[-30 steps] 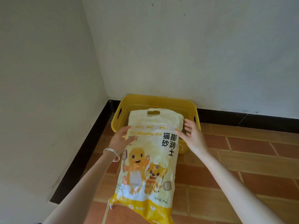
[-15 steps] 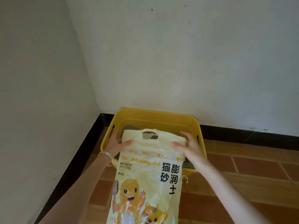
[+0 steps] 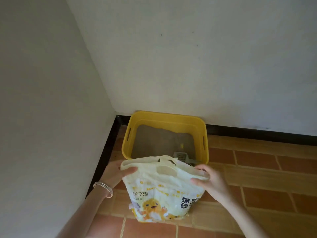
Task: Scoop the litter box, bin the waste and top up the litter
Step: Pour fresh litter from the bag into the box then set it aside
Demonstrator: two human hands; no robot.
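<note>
1. Litter bag (image 3: 164,191): it is held upright by its two top corners. It sits just in front of the near wall of the yellow litter box (image 3: 200,134), over the tiled floor (image 3: 257,169). I cannot tell whether its base rests on the tiles.
2. The left hand (image 3: 118,174) grips the left top corner, with the thumb on the front face and the fingers behind the film. The right hand (image 3: 211,181) pinches the right top corner, thumb in front and fingers curled over the edge.
3. Handling, as a judgement: this is soft, glossy film around bentonite, so expect it to be heavy, saggy and a little slippery.
   - The lower body already bulges and creases.
   - Held by the corners alone, the film may stretch or slide (the contents will shift as it tips).
   - A steadier hold would be one hand at the top or through the cut-out slot and the other under the base.
4. Looks: the bag is pale cream-yellow and crumpled, with an oval hand slot near the top. It carries small "BENTONITE CAT LITTER" print, bold black Chinese characters on the right and a yellow cartoon figure low down. The top edge looks parted, but I cannot tell whether the mouth is open.
5. Inside the box lies grey litter (image 3: 161,141), with a grey scoop (image 3: 181,156) in its near right corner.
</note>
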